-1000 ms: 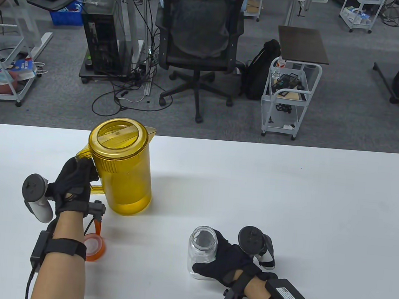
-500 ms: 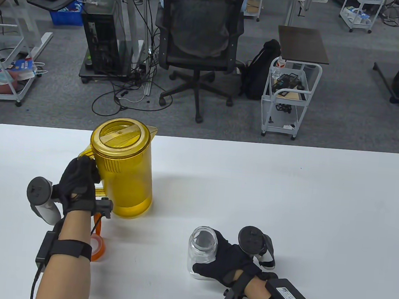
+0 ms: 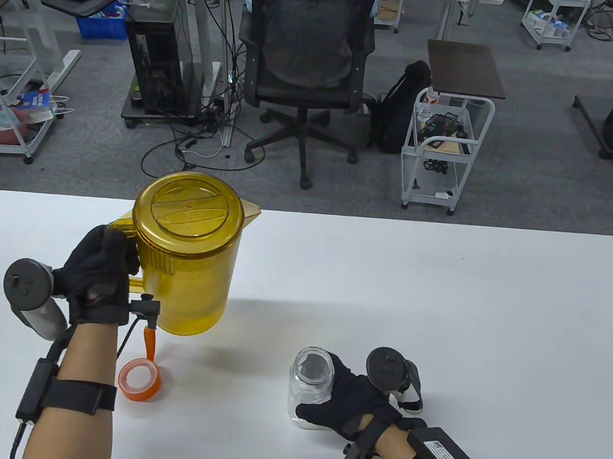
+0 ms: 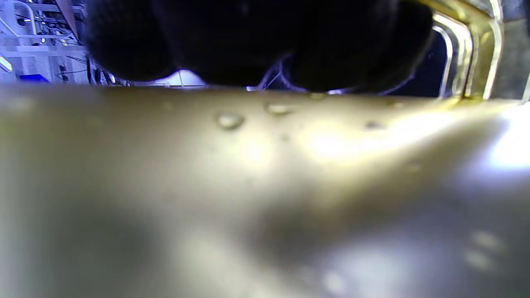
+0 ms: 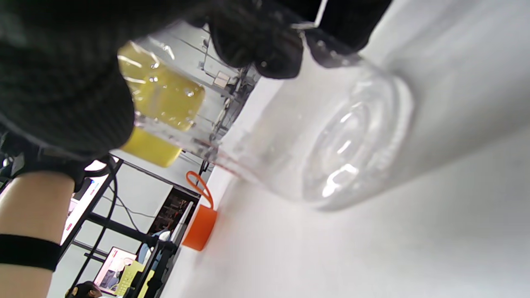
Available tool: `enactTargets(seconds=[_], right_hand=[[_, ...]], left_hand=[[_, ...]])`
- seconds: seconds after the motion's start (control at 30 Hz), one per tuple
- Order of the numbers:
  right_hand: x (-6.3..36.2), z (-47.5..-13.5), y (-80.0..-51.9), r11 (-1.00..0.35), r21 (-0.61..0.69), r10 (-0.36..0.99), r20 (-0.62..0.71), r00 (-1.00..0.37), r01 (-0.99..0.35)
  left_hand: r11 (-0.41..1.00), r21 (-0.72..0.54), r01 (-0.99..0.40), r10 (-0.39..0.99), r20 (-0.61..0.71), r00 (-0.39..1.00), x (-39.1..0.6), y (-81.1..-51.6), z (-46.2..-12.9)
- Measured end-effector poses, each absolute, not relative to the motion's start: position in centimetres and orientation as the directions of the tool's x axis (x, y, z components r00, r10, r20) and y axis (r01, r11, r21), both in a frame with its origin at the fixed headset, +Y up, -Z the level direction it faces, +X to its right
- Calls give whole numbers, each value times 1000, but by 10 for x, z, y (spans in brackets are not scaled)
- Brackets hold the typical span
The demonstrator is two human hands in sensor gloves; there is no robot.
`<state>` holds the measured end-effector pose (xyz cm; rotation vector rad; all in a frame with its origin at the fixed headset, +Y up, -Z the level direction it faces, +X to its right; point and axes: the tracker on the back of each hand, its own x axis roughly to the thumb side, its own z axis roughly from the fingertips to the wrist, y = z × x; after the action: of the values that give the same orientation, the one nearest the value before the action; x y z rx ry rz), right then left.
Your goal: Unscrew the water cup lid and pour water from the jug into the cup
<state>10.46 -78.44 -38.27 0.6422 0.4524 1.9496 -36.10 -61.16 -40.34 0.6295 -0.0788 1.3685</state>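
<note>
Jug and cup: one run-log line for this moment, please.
left hand grips jug handle, lifted | right hand holds open cup | lid on table

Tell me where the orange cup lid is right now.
In the table view the orange lid lies open side up on the white table, near the left forearm, below the yellow jug and left of the clear cup.

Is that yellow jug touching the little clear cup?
Apart. In the table view the jug, held by its handle in the left hand, has bare white table between it and the cup that the right hand grips.
</note>
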Motion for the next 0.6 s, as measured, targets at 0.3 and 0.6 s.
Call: enactTargets(seconds=[0.3, 0.6], right_hand=[[105, -383, -785, -435, 565, 900, 239, -366, -701], [105, -383, -785, -436, 565, 899, 240, -366, -701]], left_hand=[[267, 129, -955, 858, 419, 296, -336, -590, -382], [541, 82, -837, 758, 384, 528, -309, -576, -371]])
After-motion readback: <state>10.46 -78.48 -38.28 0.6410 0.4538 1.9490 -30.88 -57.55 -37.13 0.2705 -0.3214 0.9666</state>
